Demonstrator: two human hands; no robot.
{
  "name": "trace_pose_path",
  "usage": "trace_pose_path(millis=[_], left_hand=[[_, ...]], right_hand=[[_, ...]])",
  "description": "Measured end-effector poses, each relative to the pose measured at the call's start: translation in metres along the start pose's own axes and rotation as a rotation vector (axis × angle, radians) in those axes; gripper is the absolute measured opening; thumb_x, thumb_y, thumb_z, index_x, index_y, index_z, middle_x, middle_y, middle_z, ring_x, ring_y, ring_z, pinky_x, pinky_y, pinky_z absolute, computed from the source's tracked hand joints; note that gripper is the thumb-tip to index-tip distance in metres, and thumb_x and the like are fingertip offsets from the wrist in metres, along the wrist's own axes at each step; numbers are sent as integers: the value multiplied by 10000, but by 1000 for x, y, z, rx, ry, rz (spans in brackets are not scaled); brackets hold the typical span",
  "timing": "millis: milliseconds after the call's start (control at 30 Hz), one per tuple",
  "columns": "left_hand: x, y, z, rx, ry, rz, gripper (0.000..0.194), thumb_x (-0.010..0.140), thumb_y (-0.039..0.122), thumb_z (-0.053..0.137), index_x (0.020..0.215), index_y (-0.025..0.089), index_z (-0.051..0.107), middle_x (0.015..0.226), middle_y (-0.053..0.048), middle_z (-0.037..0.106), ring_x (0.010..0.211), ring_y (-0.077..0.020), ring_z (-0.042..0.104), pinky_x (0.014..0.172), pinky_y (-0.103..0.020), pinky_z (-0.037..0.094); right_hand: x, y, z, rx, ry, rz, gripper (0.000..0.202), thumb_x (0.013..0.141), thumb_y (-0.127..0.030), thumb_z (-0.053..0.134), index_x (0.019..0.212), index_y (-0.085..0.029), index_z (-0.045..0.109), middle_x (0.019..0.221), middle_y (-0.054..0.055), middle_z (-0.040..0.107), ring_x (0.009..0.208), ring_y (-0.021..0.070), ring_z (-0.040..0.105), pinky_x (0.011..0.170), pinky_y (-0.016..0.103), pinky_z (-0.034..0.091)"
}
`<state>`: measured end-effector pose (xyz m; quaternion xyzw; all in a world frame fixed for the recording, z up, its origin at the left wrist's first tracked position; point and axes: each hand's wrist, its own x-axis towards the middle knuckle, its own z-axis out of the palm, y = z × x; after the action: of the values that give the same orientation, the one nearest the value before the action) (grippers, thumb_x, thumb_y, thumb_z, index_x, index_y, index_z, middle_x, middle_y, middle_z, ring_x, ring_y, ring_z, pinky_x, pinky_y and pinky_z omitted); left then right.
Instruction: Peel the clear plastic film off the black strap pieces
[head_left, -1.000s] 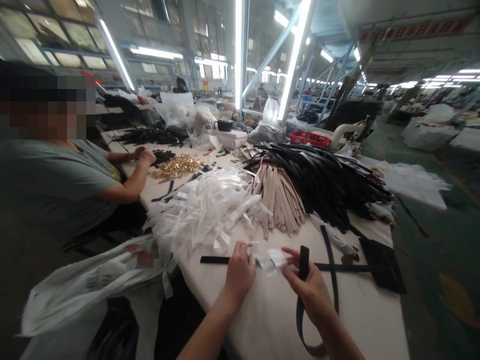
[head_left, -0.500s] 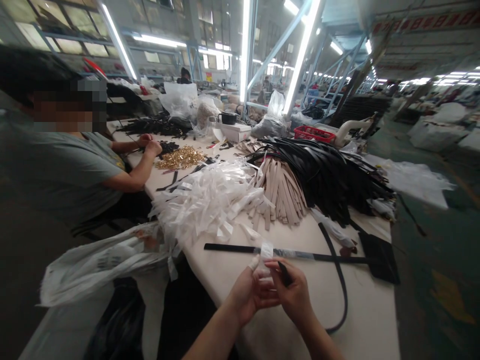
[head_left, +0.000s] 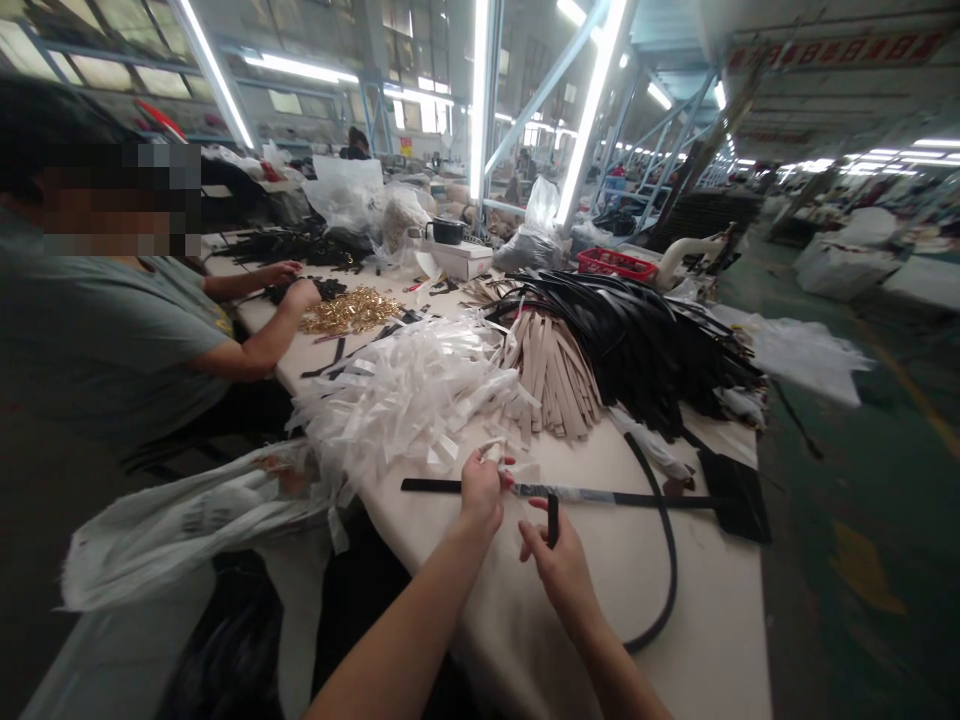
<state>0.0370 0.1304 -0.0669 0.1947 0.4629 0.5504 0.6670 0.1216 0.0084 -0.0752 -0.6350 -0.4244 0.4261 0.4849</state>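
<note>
My left hand (head_left: 482, 490) is closed with its fingertips pinched on a small white plastic strip (head_left: 495, 452), over the near part of the table. To its right and a little lower, my right hand (head_left: 562, 562) has a short black strip (head_left: 553, 520) standing up between its fingers, thumb and index apart from the left hand. A long flat black strap (head_left: 656, 500), wrapped in part in clear film, lies across the table just beyond both hands. A second black strap (head_left: 673, 560) curves round toward my right wrist; whether it joins the strip I hold is hidden.
Loose white strips (head_left: 405, 390) are heaped beyond my left hand. Beige strips (head_left: 553, 380) and black straps (head_left: 637, 330) are piled at the back. A co-worker (head_left: 135, 300) sits at left by gold metal pieces (head_left: 352, 310). A white sack (head_left: 187, 515) hangs at the table's left edge.
My hands have drawn apart: the left has moved left and up with the white strip, the right slightly down. The view has shifted a little.
</note>
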Motion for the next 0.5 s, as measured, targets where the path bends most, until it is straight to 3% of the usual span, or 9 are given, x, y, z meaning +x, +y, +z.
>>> trace_pose_path(millis=[100, 167, 300, 400, 500], left_hand=[[6, 3, 1, -23, 6, -24, 184, 818, 190, 599, 997, 146, 587, 692, -7, 641, 410, -63, 493, 445, -183, 405], [6, 7, -1, -51, -21, -63, 154, 865, 226, 538, 977, 133, 589, 749, -54, 674, 504, -106, 599, 527, -222, 492], [-14, 3, -21, -74, -144, -226, 278, 923, 316, 453, 936, 92, 617, 904, -188, 716, 763, -222, 714, 705, -337, 572], [-41, -10, -41, 13, -254, -355, 291, 872, 356, 595, 968, 89, 658, 923, -176, 732, 780, -219, 712, 732, -319, 569], [-59, -18, -51, 115, -392, -345, 337, 792, 377, 717, 938, 73, 708, 916, -166, 743, 783, -226, 707, 753, -314, 557]], right_hand=[[6, 7, 0, -53, -63, 69, 378, 796, -490, 681, 880, -122, 693, 498, -33, 529, 487, 135, 473, 485, 237, 344], [8, 11, -1, -52, -69, 85, 379, 775, -499, 697, 700, -128, 676, 504, -27, 505, 483, 117, 429, 462, 232, 302], [12, 16, -3, -17, -9, 122, 438, 811, -564, 637, 751, -131, 664, 501, -45, 451, 456, 100, 368, 433, 223, 268], [13, 15, -5, 68, -40, 164, 461, 822, -596, 615, 800, -137, 650, 493, -58, 433, 430, 85, 331, 415, 212, 235], [11, 12, -4, 130, -136, 196, 461, 811, -594, 636, 711, -145, 616, 461, -48, 450, 402, 75, 333, 402, 206, 209]])
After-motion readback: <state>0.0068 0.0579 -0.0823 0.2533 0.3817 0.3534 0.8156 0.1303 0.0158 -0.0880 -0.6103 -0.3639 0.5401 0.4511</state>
